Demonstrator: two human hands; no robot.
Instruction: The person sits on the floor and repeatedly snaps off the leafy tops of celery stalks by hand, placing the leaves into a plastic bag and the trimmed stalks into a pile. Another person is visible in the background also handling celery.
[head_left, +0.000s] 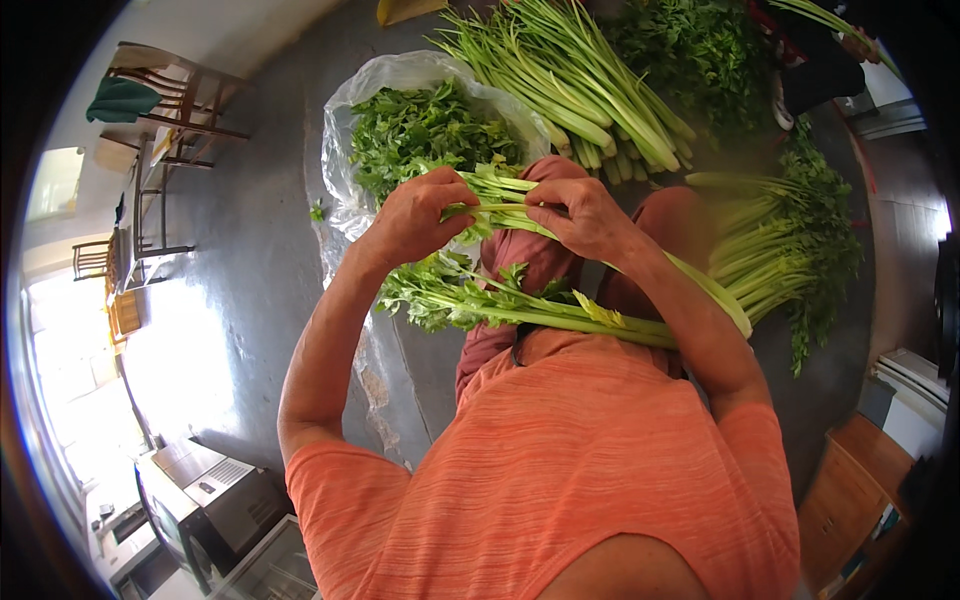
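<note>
Between my two hands stretches a bunch of celery stalks (501, 208) above my knee. My left hand (424, 210) pinches it near the leafy end, thumb against fingers. A little further down the stems, my right hand (581, 210) grips the same stalks, whose pale base (731, 311) runs out under my right forearm. Another leafy celery stalk (540, 311) lies across my lap, partly hidden by that arm. Just beyond my left hand, a clear plastic bag (341, 142) lies spread on the floor around a heap of celery leaves (435, 124).
Stripped celery stalks (570, 82) are piled beyond my knees. Leafy celery (780, 232) lies to the right, with more leaves (690, 52) at the far right. Another person's hand (862, 46) holds stalks there. Wooden chairs (180, 97) stand left; a wooden cabinet (859, 487) is lower right.
</note>
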